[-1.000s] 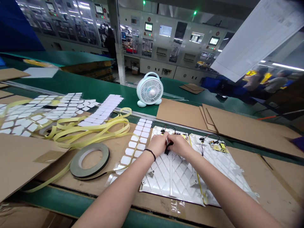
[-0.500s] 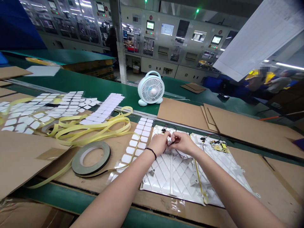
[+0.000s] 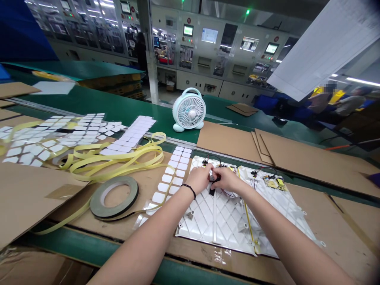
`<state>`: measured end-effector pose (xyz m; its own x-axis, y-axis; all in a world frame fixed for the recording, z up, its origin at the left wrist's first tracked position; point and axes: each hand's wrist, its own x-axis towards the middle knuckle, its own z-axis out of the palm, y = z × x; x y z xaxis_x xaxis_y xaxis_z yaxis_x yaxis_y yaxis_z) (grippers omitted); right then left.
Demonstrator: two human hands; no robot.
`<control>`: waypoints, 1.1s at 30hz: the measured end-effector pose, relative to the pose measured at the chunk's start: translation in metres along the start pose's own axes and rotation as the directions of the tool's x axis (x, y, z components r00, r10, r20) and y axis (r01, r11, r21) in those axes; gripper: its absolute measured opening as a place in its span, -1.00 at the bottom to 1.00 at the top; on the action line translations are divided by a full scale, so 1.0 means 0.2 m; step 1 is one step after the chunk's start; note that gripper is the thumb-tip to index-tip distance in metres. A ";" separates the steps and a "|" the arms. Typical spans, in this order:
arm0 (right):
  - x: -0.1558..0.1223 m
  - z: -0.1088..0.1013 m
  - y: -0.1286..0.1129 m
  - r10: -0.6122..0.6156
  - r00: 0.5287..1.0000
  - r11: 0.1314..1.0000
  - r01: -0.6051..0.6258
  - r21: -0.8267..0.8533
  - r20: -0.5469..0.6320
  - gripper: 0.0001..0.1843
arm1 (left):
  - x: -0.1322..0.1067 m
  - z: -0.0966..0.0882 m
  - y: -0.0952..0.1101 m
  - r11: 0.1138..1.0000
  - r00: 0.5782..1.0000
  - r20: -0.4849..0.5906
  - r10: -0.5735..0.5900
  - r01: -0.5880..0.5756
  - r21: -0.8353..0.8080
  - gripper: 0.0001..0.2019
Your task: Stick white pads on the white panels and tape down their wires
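Note:
My left hand (image 3: pixel 199 178) and my right hand (image 3: pixel 227 179) meet over the top of a white ribbed plastic panel (image 3: pixel 218 225), their fingertips pinched together on a short black cable (image 3: pixel 212 187). The fingers hide most of the cable's upper part. Just beyond my hands lies a small circuit board with thin wires (image 3: pixel 215 162). A second circuit board (image 3: pixel 274 183) with yellow parts sits on the panel's right half. A thin yellow wire (image 3: pixel 248 221) runs down the panel.
Left of the panel lie white pad strips (image 3: pixel 175 170), a dark tape roll (image 3: pixel 114 196) and looped yellow tape backing (image 3: pixel 118 158). Cardboard sheets (image 3: pixel 308 158) cover the green bench, with a white fan (image 3: pixel 189 110) behind. Co-workers sit at far right.
My hands have drawn slightly closer around the black cable, which now shows more clearly below my fingers. The view has shifted a little.

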<state>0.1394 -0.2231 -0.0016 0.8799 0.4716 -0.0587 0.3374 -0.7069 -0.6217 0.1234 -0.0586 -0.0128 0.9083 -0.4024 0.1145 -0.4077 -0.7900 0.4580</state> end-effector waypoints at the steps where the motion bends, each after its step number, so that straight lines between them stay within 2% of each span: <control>1: 0.01 0.01 0.00 -0.001 1.000 1.000 0.001 -0.007 -0.008 -0.63 | 0.00 0.00 0.00 1.000 1.000 0.001 -0.003 0.003 0.000 -0.71; 19: -0.01 0.10 0.00 -0.088 0.988 0.992 0.075 -0.106 -0.123 -0.71 | 0.00 0.00 0.00 1.000 1.000 0.001 -0.014 0.014 0.025 -0.72; 26: -0.01 0.12 -0.02 -0.074 0.984 0.984 0.045 -0.173 -0.165 -0.70 | -0.01 0.00 0.00 0.999 1.000 -0.023 -0.003 0.004 0.044 -0.73; 30: -0.03 0.15 -0.04 -0.094 0.969 0.971 0.040 -0.235 -0.226 -0.71 | -0.01 0.00 0.00 0.998 1.000 -0.026 0.016 -0.014 0.057 -0.72; 33: -0.03 0.17 -0.04 -0.090 0.961 0.965 0.019 -0.262 -0.263 -0.74 | 0.00 0.01 0.00 0.998 0.999 -0.030 0.029 -0.027 0.061 -0.65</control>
<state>0.1211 -0.2030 -0.0225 0.9028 0.3783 0.2046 0.4298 -0.8114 -0.3962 0.1225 -0.0588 -0.0144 0.8984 -0.4114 0.1541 -0.4374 -0.8052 0.4004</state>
